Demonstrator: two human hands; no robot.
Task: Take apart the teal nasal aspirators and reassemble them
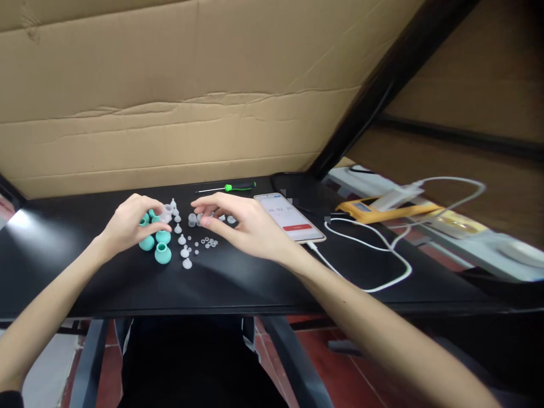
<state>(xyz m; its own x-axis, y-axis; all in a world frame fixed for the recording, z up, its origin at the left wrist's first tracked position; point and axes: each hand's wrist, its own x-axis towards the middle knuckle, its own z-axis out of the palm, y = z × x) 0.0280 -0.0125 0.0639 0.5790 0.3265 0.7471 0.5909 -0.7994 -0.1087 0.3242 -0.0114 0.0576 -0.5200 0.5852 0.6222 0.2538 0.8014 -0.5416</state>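
From the head view: pinches a small translucent piece (165,213) between thumb and fingers of the left hand (130,218), beside the far end of a row of white nozzle caps (187,263) and close to the teal pots (162,254). Cannot tell which way the piece points or how its long axis runs — too small, and partly covered by the fingertips. Holds the right hand (242,221) half open near some clear cups (192,220), with thumb and index finger parted and nothing visible in the grip; cannot tell whether touching a cup at the thumb.

Set out on the black desk (106,289), nozzles up, in a line running away from the body: the caps. Upright to their left, with the nearest mouth facing up: the pots, partly hidden at the back by the left hand. Scattered to the right of the caps: tiny pale rings (208,242). Blocked in part by the right hand: the clear cups.

Laid crosswise near the cardboard (182,85), tip to the left: a green-and-black screwdriver (240,186). Lying face up beyond the right wrist, slanted — with a white cable (312,246) plugged into the near end: a phone (289,215). Farther right: a yellow device (369,215).
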